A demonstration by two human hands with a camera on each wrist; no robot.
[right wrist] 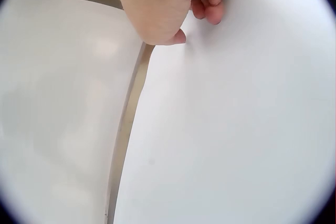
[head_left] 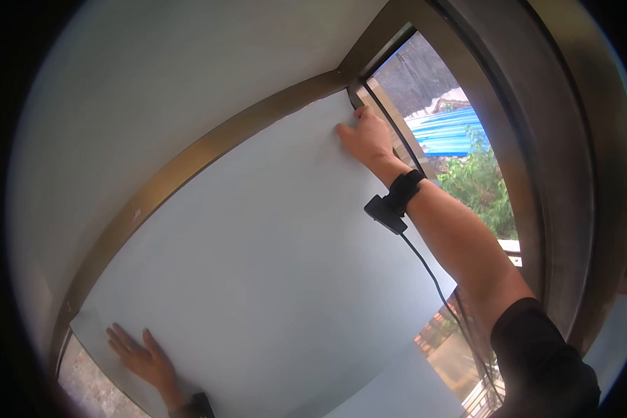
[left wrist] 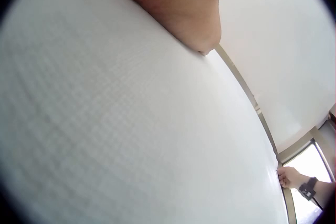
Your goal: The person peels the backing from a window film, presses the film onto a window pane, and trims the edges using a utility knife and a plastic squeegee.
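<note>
A large white sheet (head_left: 258, 230) covers most of a window within a brown metal frame. At its upper right corner is my right hand (head_left: 369, 138), its fingers curled at the edge and the thumb on the sheet's face. In the right wrist view the thumb (right wrist: 179, 37) lies by the sheet's top edge, with bent fingertips (right wrist: 214, 13) close to the surface. My left hand (head_left: 145, 359) rests on the sheet near the lower left corner, fingers extended and spread. The left wrist view shows only the heel of that hand (left wrist: 194, 24) against the sheet.
The brown frame (head_left: 167, 184) runs along the sheet's top, below a pale smooth surface (head_left: 188, 70). Bare glass at the right shows a blue roof (head_left: 446, 132) and green leaves (head_left: 477, 184). A black cable (head_left: 432, 272) hangs from the right wrist camera (head_left: 385, 214).
</note>
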